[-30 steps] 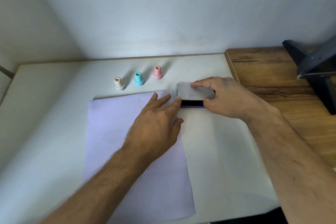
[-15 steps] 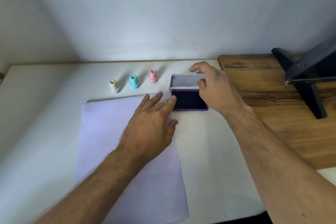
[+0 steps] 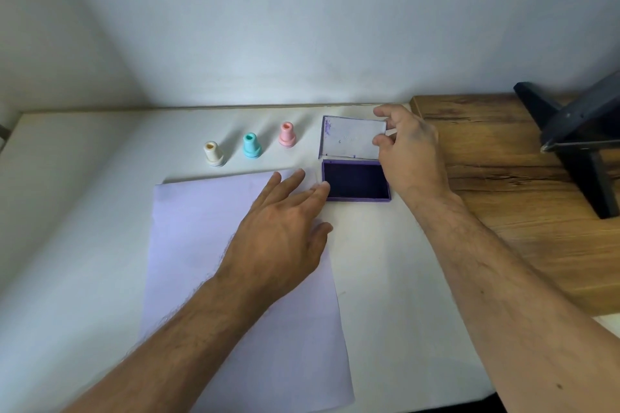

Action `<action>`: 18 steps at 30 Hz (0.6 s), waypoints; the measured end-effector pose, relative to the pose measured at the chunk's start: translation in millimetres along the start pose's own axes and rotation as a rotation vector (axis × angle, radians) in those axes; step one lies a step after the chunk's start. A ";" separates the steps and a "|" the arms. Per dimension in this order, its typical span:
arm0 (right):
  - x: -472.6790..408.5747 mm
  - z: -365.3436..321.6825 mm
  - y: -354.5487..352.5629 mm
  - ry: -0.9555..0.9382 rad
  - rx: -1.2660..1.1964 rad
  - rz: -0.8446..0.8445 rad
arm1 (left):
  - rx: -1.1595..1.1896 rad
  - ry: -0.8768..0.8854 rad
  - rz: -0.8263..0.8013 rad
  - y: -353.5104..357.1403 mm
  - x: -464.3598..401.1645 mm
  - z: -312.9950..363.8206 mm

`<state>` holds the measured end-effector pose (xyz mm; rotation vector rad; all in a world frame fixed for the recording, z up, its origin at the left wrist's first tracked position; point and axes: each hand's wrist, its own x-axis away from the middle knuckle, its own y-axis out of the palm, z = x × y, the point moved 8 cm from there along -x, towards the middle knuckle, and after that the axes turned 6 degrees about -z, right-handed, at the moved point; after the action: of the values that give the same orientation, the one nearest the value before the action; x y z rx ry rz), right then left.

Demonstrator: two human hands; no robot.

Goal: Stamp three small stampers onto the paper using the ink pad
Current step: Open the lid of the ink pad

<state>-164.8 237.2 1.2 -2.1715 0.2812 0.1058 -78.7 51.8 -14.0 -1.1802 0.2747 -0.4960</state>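
A pale lilac paper point(image 3: 201, 245) lies on the white table point(image 3: 84, 228). Behind it stand three small stampers in a row: cream point(image 3: 213, 153), teal point(image 3: 251, 145), pink point(image 3: 287, 134). The purple ink pad point(image 3: 354, 180) lies open to the right of the paper, its dark pad showing and its lid point(image 3: 352, 137) swung back. My right hand point(image 3: 409, 147) pinches the lid's right edge between thumb and fingers. My left hand point(image 3: 281, 235) lies flat with straight fingers on the paper's top right corner, fingertips touching the pad's left edge.
A wooden board point(image 3: 520, 194) adjoins the white table on the right, carrying a dark stand point(image 3: 577, 141). White walls close off the back and left.
My right hand has swung the ink pad's lid from nearly closed to fully open at the back. My left hand has stayed at the pad's left edge.
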 end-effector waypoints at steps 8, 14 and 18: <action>1.1 3.5 2.5 0.087 -0.021 -0.011 | 0.014 -0.026 0.007 2.3 1.4 -0.9; 2.3 0.7 4.6 0.083 0.005 -0.031 | 0.026 -0.050 0.005 4.2 -0.2 -7.7; 2.6 -7.3 0.9 0.048 0.079 -0.022 | 0.045 -0.074 0.037 -0.3 1.0 -10.7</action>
<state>-162.7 230.3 4.2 -2.1006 0.2836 0.0296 -82.9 42.5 -17.6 -1.1447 0.2206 -0.4232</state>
